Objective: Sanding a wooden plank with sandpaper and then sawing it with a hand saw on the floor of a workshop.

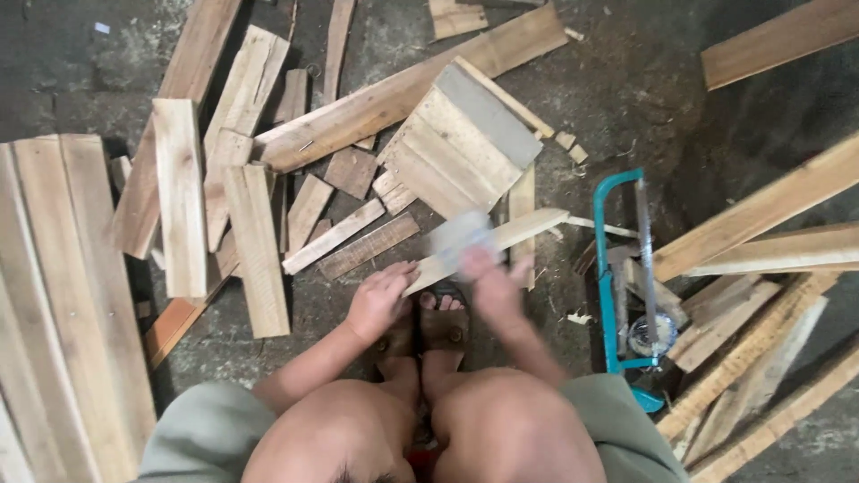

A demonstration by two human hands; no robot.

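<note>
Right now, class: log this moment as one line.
left hand: holds strip | right hand: blurred, pad on strip | saw: on floor

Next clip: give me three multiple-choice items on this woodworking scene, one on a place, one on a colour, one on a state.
1. Where does the hacksaw lie?
A. On the floor right of the person's feet
B. On the stacked planks at left
C. Across the knees

2. What colour is the hacksaw's frame?
A. Red
B. Teal
C. Yellow

3. What is the left hand doing?
A. Hanging free
B. Gripping the near end of the wooden strip
C. Holding the saw

Key: 1 A, it lies beside the sandalled feet; 2 B, the frame shows blue-green; 3 B, its fingers close on the strip's end, while the right hand is motion-blurred.
</note>
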